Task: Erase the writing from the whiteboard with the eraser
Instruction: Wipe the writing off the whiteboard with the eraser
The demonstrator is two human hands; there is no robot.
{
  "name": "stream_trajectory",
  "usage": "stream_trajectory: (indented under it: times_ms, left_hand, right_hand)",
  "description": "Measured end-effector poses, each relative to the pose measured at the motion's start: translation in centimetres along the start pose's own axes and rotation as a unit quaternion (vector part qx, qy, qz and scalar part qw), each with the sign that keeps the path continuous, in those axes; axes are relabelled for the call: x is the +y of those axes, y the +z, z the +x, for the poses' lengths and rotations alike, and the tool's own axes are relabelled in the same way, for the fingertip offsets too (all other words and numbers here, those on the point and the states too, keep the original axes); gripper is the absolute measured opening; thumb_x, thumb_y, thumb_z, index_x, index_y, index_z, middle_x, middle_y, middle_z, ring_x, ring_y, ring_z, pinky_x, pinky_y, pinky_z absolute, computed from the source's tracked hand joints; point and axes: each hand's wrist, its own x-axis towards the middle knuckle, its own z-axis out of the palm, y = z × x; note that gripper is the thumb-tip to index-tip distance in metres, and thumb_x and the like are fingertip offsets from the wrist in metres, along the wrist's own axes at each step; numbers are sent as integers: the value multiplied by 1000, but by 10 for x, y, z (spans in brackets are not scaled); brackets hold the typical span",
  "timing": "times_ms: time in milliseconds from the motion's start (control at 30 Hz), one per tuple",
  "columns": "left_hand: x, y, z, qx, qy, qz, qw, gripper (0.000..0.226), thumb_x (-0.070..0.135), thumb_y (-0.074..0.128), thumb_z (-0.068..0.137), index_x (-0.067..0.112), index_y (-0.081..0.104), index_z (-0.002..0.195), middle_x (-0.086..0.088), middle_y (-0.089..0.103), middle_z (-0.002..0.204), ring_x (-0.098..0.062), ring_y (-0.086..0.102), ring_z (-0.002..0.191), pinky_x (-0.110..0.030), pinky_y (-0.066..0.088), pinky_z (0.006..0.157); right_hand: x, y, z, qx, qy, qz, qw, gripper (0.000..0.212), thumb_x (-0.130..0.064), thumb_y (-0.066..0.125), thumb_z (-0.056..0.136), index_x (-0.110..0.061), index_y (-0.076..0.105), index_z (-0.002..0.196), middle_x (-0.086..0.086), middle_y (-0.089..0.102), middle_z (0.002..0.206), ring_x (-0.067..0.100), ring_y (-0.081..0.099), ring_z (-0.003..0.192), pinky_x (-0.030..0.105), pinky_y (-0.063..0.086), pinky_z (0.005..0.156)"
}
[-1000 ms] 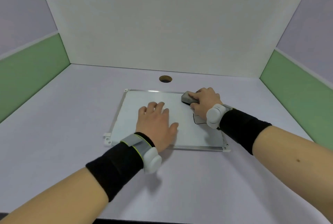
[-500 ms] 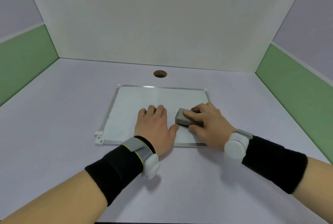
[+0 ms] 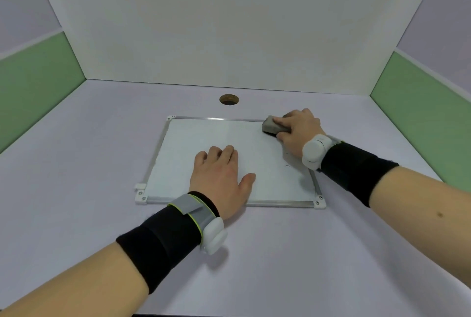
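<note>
The right hand (image 3: 299,130) has its grip clamped on the grey eraser (image 3: 274,126), pressing it onto the whiteboard (image 3: 204,138) at the board's far right corner. The left hand (image 3: 221,176) lies flat, fingers apart, holding nothing, palm down near the board's near edge; a few small black marks (image 3: 287,166) show beside the right wrist.

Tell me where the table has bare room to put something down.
Free: table left of the whiteboard, and behind it around the hole. Crowded: the whiteboard, with left hand flat, right hand holding eraser.

Left hand (image 3: 221,174) flat, fingers spread, palm down, right hand (image 3: 298,131) curled, gripping, both forearms extended
</note>
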Motion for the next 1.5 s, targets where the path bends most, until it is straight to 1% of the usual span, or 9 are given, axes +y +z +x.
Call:
stream_trajectory:
  times_ms: [500, 667, 800, 1000, 1100, 1200, 1333, 1433, 1500]
  left_hand:
    - [-1, 2, -1, 2, -1, 1, 1000, 70, 58, 21, 88, 10, 44, 135, -1, 47, 141, -27, 40, 119, -44, 25, 101]
    - [-2, 3, -2, 3, 1, -15, 1000, 68, 59, 22, 88, 12, 45, 133, 0, 47, 141, -26, 39, 120, -43, 26, 101]
    - [-2, 3, -1, 2, 2, -18, 1000, 67, 60, 22, 88, 14, 46, 131, 2, 46, 140, -26, 39, 118, -43, 25, 100]
    - [-2, 4, -1, 10, 0, -38, 999, 66, 61, 22, 87, 15, 48, 127, 4, 49, 135, -24, 39, 114, -42, 27, 98]
    - [-3, 5, -1, 12, 1, -45, 999, 64, 61, 24, 87, 16, 49, 125, 4, 49, 134, -24, 39, 113, -42, 28, 98]
    - [-2, 6, 0, 24, 5, -37, 999, 60, 61, 26, 87, 17, 52, 119, 5, 53, 128, -24, 42, 109, -42, 30, 94]
    - [-2, 7, -1, 35, -1, -35, 999, 61, 61, 27, 87, 19, 53, 122, 5, 55, 127, -23, 44, 109, -42, 31, 93]
    - [-5, 9, -2, 32, -6, -29, 999, 64, 62, 25, 88, 17, 50, 125, 3, 52, 134, -25, 43, 113, -43, 28, 96]
    - [-5, 10, -3, 38, -6, -34, 999, 62, 61, 25, 88, 16, 50, 123, 4, 52, 132, -24, 42, 112, -42, 27, 96]
  right_hand:
    - [-4, -10, -134, 0, -89, 75, 993, 42, -20, 66, 86, -34, 62, 126, -6, 58, 120, 19, 40, 107, 39, 32, 100]
    - [0, -9, -110, -8, -85, 71, 994, 42, -20, 66, 87, -34, 62, 127, -6, 60, 125, 21, 42, 110, 41, 31, 102]
    - [4, -15, -58, -13, -25, 17, 999, 47, -21, 64, 88, -31, 58, 133, -1, 58, 135, 29, 41, 121, 42, 31, 104]
    - [-13, -13, 1, -17, 65, -42, 997, 43, -18, 52, 88, -33, 60, 127, 3, 63, 124, 32, 41, 119, 42, 37, 97]
    - [-38, -3, 6, -26, 61, -51, 996, 40, -22, 50, 89, -34, 59, 126, 5, 61, 123, 32, 41, 116, 40, 35, 89]
    - [-76, 10, 6, -38, 0, -57, 998, 35, -25, 49, 89, -32, 58, 122, 4, 59, 123, 32, 43, 115, 42, 38, 88]
    - [-100, 17, 4, -60, -59, -31, 996, 37, -24, 52, 89, -32, 57, 125, 2, 58, 126, 30, 41, 116, 42, 36, 93]
    - [-75, 9, 6, -59, -42, -28, 997, 43, -26, 53, 88, -40, 55, 129, 3, 59, 127, 32, 43, 118, 45, 38, 95]
    - [-48, 7, 12, -36, 18, -52, 998, 41, -25, 51, 85, -41, 57, 122, 5, 62, 117, 34, 46, 113, 43, 41, 88]
